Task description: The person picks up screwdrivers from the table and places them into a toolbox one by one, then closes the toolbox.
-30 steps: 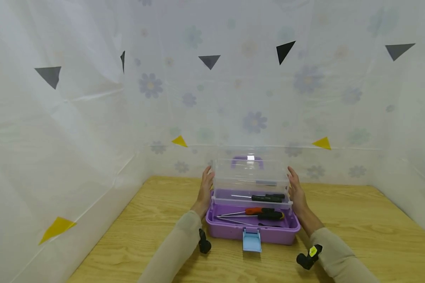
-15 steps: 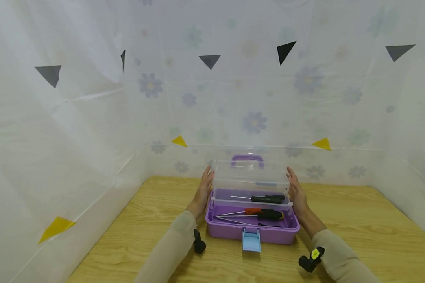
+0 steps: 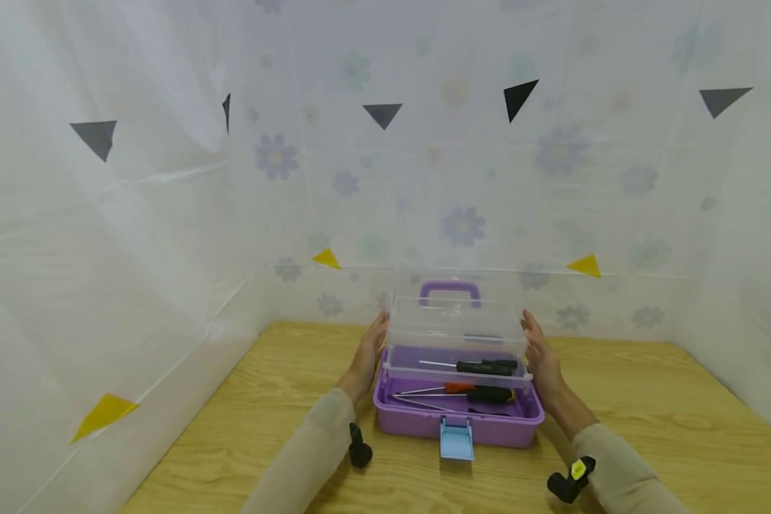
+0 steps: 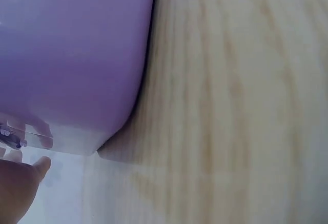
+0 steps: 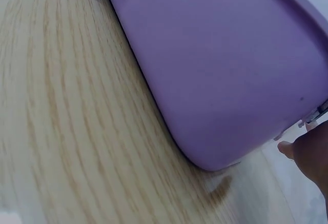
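Observation:
A purple toolbox (image 3: 459, 427) with its blue latch (image 3: 456, 441) hanging down stands on the wooden table, its clear lid (image 3: 452, 318) raised at the back with a purple handle (image 3: 450, 286). In the base lie an orange-and-black screwdriver (image 3: 457, 388) and a dark one with a yellow end (image 3: 491, 395). Higher up, the clear tray (image 3: 401, 371) bears dark-handled tools (image 3: 485, 368). My left hand (image 3: 365, 357) is at the left side of the lid and tray, fingers extended. On the opposite side my right hand (image 3: 542, 364) does likewise. Both wrist views show mostly the purple end walls.
Bare wooden tabletop (image 3: 257, 407) extends on both sides of the toolbox. Behind and at the sides hang whitish plastic sheets (image 3: 424, 178) with flower prints and triangle stickers. Black wrist devices (image 3: 360, 450) sit on both sleeves.
The lid has tilted further back, so its purple handle now shows clearly above it. Both wrists have shifted slightly outward, with the hands still at the toolbox's sides.

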`<action>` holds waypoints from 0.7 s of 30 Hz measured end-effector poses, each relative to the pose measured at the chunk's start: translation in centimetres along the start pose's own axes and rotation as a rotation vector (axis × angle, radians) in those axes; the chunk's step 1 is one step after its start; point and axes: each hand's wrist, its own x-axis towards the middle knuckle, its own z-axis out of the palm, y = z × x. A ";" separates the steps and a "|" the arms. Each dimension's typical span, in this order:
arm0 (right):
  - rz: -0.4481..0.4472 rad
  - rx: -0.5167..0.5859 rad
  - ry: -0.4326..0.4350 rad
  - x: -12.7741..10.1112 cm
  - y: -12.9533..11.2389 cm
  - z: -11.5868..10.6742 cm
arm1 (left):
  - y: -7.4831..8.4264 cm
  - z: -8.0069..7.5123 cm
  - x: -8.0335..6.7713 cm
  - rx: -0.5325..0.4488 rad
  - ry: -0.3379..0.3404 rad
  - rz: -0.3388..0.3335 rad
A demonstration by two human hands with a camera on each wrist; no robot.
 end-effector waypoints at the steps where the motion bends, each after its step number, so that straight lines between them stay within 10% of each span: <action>1: 0.000 0.009 -0.006 0.0 0.0 0.0 | 0.0 0.1 0.0 -0.005 0.003 -0.001; 21: -0.008 0.029 -0.055 -0.8 -0.6 0.0 | -0.3 -0.3 -0.5 -0.008 -0.017 0.038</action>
